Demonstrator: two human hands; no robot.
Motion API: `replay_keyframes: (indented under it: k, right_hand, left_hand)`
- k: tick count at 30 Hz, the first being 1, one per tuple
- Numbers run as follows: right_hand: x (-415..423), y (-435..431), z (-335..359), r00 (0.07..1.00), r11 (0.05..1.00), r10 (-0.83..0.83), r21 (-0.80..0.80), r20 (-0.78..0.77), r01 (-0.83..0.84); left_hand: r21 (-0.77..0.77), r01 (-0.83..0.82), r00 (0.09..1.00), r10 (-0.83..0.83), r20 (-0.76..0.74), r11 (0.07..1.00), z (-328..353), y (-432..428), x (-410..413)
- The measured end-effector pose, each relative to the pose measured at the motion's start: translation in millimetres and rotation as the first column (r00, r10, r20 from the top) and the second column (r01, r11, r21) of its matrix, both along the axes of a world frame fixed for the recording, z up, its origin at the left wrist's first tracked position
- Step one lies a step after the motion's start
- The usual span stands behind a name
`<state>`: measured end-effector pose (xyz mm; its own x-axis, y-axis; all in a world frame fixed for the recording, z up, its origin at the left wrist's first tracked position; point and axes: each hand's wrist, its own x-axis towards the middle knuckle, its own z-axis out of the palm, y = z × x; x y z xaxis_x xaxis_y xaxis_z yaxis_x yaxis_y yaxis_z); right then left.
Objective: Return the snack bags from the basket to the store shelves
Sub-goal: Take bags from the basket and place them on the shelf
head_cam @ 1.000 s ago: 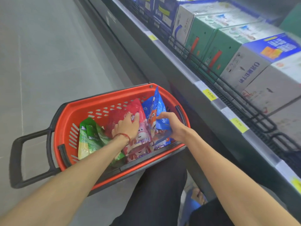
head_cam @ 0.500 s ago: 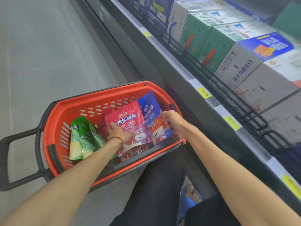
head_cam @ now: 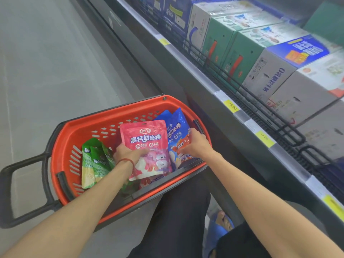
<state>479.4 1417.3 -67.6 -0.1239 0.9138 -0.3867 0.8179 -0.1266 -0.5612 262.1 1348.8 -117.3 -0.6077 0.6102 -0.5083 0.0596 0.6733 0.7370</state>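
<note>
Pink bag (head_cam: 147,144): upright in the middle of the red basket (head_cam: 119,113); your left hand (head_cam: 128,154) grips its lower left edge, fingers curled round it.
Blue bag (head_cam: 176,127): just behind and right of the pink one, inside the basket; your right hand (head_cam: 195,144) pinches its front.
Green bags (head_cam: 96,161): leaning at the basket's left side.
Shelf (head_cam: 197,73): to your right, holding rows of cartons (head_cam: 270,75), with yellow price tags (head_cam: 231,106) on its front edge.

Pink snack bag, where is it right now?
In the head view, the pink snack bag sits centred in the red basket, gripped by the left hand, with green bags to its left and the blue bag to its right.
</note>
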Motion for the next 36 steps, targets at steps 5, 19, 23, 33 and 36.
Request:
replay_keyframes:
  k: [5, 19, 23, 33, 36]
  right_hand:
    - [5.4, -8.0, -1.0, 0.999, 0.987, -0.044, 0.152, -0.028, 0.048]
    - [56.1, -14.5, 67.8, 0.814, 0.744, -0.173, 0.468, -0.554, 0.477]
    - [84.1, -20.1, 99.8, 0.735, 0.579, -0.224, 0.519, -0.64, 0.628]
    - [186.3, -71.9, 159.4, 0.524, 0.236, -0.289, 0.471, -0.801, 0.85]
    - [223.7, -88.7, 175.7, 0.457, 0.136, -0.281, 0.436, -0.844, 0.889]
  left_hand:
    - [0.048, 0.228, 0.948, -0.21, -0.239, 0.973, 12.9, 0.9, 6.6]
    - [0.635, 0.256, 0.945, -0.051, -0.323, 0.728, 102.5, 54.9, 39.1]
    - [0.74, 0.277, 0.958, -0.118, -0.262, 0.613, 143.5, 77.7, 72.3]
    - [0.846, 0.38, 0.905, -0.338, -0.258, 0.373, 220.7, 89.5, 196.6]
    - [0.864, 0.394, 0.879, -0.402, -0.256, 0.313, 245.8, 84.3, 239.4]
